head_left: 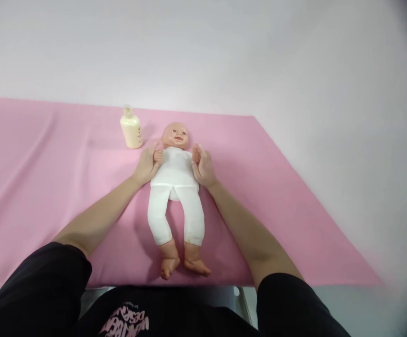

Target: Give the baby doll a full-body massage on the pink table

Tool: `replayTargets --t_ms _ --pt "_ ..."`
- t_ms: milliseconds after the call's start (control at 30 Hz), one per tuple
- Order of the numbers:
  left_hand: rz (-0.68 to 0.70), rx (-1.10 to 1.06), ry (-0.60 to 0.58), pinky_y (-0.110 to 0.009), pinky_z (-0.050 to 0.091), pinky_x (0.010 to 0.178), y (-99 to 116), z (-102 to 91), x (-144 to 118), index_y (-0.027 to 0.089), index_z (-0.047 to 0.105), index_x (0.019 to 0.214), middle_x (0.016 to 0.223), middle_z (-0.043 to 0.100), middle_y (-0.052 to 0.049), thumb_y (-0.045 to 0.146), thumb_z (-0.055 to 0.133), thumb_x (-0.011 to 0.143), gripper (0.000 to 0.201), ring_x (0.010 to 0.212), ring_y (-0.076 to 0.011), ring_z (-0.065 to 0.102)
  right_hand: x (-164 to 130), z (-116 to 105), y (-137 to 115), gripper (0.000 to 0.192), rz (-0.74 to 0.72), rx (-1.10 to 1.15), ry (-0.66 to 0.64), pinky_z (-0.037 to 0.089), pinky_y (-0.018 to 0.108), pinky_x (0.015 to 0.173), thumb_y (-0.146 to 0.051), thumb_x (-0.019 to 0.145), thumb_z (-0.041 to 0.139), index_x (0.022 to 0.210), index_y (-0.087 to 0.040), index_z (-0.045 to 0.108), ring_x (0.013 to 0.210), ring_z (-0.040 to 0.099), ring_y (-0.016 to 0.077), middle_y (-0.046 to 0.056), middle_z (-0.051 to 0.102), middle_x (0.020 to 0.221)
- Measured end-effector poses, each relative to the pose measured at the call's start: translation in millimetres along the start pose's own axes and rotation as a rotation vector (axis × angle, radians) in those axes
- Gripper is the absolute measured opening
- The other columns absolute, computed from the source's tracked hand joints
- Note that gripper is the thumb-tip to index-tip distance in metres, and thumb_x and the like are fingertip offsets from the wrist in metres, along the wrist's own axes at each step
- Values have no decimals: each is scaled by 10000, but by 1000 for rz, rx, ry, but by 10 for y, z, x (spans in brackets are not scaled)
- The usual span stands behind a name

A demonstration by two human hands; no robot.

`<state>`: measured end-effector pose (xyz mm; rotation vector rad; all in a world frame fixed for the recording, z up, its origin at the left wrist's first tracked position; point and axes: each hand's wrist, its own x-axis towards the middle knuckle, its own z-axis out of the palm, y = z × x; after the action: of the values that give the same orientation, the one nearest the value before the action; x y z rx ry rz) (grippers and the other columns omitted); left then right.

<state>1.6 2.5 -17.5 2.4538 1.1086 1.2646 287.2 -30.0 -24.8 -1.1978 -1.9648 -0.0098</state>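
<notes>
A baby doll (177, 168) with a white cloth body and bare plastic head, hands and feet lies on its back, head away from me. My left hand (146, 164) is closed around the doll's arm on the left, its thumb by the small plastic hand. On the other side my right hand (205, 169) grips the doll's other arm, with that plastic hand showing between my thumb and fingers. Both doll arms are bent up beside the chest, and my hands partly hide them.
A pale yellow pump bottle (132, 131) stands upright left of the doll's head. Under everything is a pink cloth (259, 196) with soft creases on its left side. The table's near edge runs just in front of my body, and a white wall (203, 51) rises behind.
</notes>
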Motion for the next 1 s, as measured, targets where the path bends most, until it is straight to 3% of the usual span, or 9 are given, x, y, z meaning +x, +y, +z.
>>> replayTargets --t_ms 133,267,400,533,800,1000 --pt "-59 -29 76 -562 171 1321 -114 83 39 140 91 1657 1726 186 -225 589 351 1046 801 1623 -346 173 38 36 83 733 161 -26 44 238 660 1296 -448 1055 242 1667 -167 -45 1627 185 339 181 199 1731" --pt "-81 -43 84 -537 120 1339 -197 90 63 154 45 1674 1752 108 -204 587 336 1054 811 1644 -323 95 44 58 212 746 209 -17 27 250 646 1297 -449 1064 253 1673 -172 -78 1648 106 331 160 109 1760" --pt "-130 -24 54 -565 156 1329 -259 83 59 138 132 1672 1748 132 -207 566 369 1049 792 1638 -345 119 57 29 265 702 192 2 -6 270 599 1307 -444 1080 229 1681 -225 -58 1646 150 274 118 130 1765" --pt "-208 -3 -26 -626 283 1273 -320 91 44 168 237 1660 1734 207 -194 535 412 1036 745 1592 -398 269 89 -21 244 666 159 39 -25 265 551 1322 -380 1077 231 1686 -250 -7 1633 205 214 71 161 1768" --pt "-369 -45 -29 -633 372 1226 -412 103 26 226 406 1601 1618 467 -157 481 570 959 710 1463 -407 494 73 3 368 742 366 108 -84 377 531 1262 -424 1012 423 1666 -168 182 1518 455 261 140 434 1653" --pt "-389 -68 -56 -650 353 1225 -371 92 51 151 362 1609 1580 492 -214 492 529 975 739 1478 -411 467 76 15 346 719 313 127 -34 369 527 1264 -427 1016 416 1652 -168 202 1516 452 250 153 470 1623"
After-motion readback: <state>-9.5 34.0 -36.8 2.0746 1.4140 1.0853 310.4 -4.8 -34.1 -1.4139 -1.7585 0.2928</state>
